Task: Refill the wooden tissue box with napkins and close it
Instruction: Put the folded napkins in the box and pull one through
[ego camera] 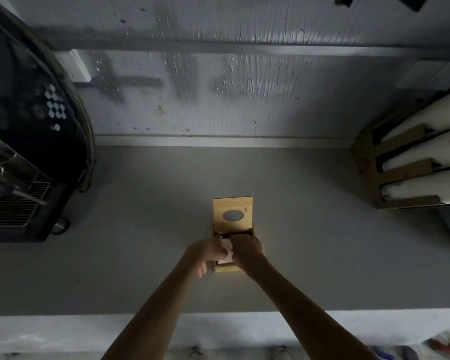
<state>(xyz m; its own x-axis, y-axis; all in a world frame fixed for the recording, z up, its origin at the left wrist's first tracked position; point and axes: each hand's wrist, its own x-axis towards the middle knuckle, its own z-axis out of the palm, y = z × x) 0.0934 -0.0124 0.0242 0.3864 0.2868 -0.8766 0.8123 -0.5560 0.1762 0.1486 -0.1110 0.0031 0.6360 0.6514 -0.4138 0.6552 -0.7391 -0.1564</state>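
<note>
A wooden tissue box [225, 268] sits in the middle of the grey counter. Its lid [232, 214], with an oval slot, stands swung open at the far side. My left hand [208, 252] and my right hand [246, 249] meet over the box's open top. Between them they hold a pale stack of napkins [227, 254] that is partly inside the box. Most of the napkins and the box's inside are hidden by my fingers.
A dark coffee machine [29, 141] with a metal drip grate stands at the left. A cardboard holder with white cup stacks [411, 162] lies at the right. A rough grey wall [218, 87] closes the back. The counter's front edge [218, 314] runs below my forearms.
</note>
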